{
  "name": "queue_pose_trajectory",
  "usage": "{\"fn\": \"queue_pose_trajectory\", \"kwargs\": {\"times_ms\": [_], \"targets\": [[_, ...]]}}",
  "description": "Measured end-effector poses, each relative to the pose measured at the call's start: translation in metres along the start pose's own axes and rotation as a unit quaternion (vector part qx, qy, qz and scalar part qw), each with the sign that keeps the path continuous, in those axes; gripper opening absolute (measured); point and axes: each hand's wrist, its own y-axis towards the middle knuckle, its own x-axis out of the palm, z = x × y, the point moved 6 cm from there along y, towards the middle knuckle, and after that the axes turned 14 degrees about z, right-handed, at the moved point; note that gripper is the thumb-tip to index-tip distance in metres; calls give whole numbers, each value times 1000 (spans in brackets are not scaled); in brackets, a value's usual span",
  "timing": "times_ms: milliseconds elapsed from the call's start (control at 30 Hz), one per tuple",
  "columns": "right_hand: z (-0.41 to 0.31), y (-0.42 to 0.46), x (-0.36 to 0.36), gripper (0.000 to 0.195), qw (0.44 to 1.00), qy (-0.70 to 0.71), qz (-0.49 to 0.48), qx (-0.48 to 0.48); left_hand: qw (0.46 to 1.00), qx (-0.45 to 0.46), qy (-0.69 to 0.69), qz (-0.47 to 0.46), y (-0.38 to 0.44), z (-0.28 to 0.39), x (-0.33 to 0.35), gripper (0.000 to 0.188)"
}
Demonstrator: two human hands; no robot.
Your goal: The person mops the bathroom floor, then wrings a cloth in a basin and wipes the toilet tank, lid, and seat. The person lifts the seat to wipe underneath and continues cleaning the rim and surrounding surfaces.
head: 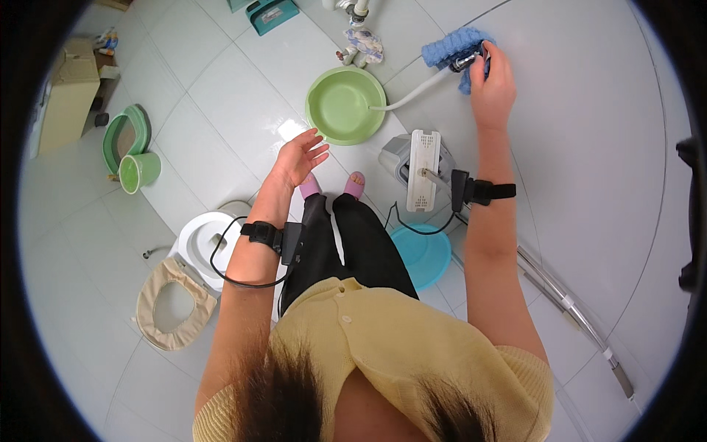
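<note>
My right hand (493,91) reaches up at the right, thumb and fingers closed around the end of a chrome tap (463,63). A blue chenille cloth (450,47) hangs behind the tap, partly covered by my hand. From the tap a white hose (417,94) curves down, its free end over a green plastic basin (345,105). No water can be made out in the basin. My left hand (301,157) hovers by the basin's near rim, fingers spread and holding nothing.
A grey mop bucket (395,154) stands right of my feet, a flat mop head (424,171) above it. Nearby are a blue basin (425,257) and a steel pole (574,312). The toilet (190,237), green bin (149,167) and teal dustpan (272,15) are leftward.
</note>
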Motion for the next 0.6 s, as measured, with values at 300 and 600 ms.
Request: {"fn": "queue_pose_trajectory", "kwargs": {"times_ms": [300,600], "targets": [[56,-3,-2,29,962,178,-67,198,997,15,-44,56,-46,-1,-22,41],[64,-6,4,28,955,183,-53,228,976,61,-187,99,-91,2,-43,35]]}}
